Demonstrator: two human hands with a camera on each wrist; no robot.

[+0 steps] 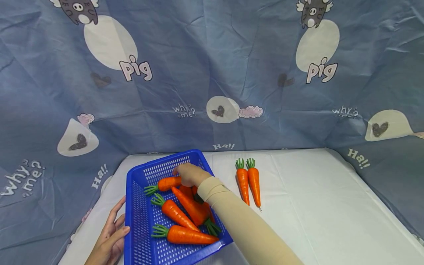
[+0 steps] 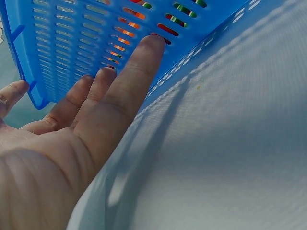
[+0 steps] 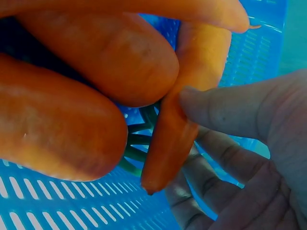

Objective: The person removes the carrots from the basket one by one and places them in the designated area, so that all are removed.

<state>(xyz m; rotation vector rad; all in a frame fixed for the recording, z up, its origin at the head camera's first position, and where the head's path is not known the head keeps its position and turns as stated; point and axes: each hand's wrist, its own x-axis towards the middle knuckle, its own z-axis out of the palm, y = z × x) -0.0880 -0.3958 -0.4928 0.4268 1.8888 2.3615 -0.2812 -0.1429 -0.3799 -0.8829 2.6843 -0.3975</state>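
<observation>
A blue slotted plastic basket [image 1: 132, 184] holds several orange carrots with green tops, among them a carrot [image 1: 193, 235] lying along the near end. My right hand [image 1: 188, 175] reaches down inside the basket at its far side. In the right wrist view, the thumb lies on one side of a carrot [image 3: 168, 148] and the fingers curl at its other side, pinching it near the tapered tip. My left hand [image 1: 109, 235] is outside the basket's left wall, fingers extended. The left wrist view shows fingertips [image 2: 152, 43] against the slotted wall and the thumb at the rim.
Two carrots [image 1: 243, 182] lie side by side on the white tabletop [image 1: 308, 206], right of the basket. A blue printed cloth [image 1: 185, 73] hangs behind the table and along its sides. My right sleeve crosses the basket's right rim.
</observation>
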